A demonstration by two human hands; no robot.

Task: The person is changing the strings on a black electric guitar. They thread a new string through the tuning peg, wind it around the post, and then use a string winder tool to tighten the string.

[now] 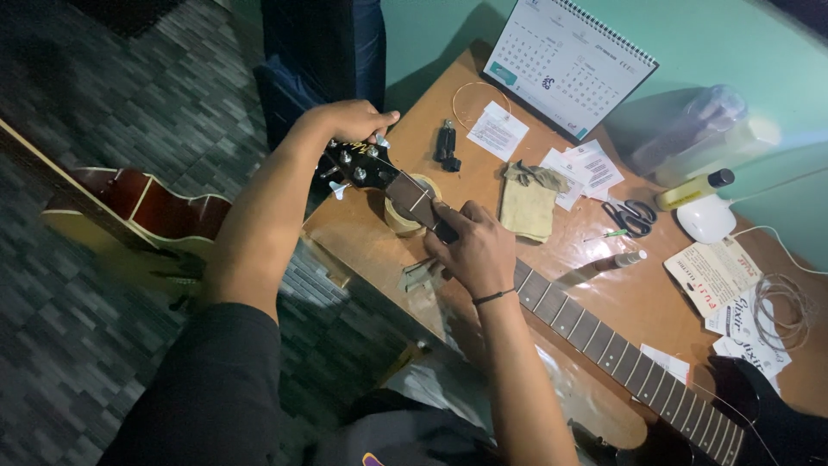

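The right hand (pixel 473 246) presses fingertips down on the guitar neck (pixel 595 332) near the nut, pinching what may be a string, though none is clear in the dim light. Beyond it the left hand (pixel 349 121) closes around a tuning peg at the headstock (pixel 358 164), which overhangs the worktop (pixel 483 185) edge on a tape roll (pixel 404 211). Overturning could likely snap a string, and a nudge might tip the neck off the roll. Farther right, scissors (pixel 631 216) and string coils (pixel 780 302) lie loose. The guitar body is cut off, and a second guitar (pixel 138 211) on the floor is half dark.
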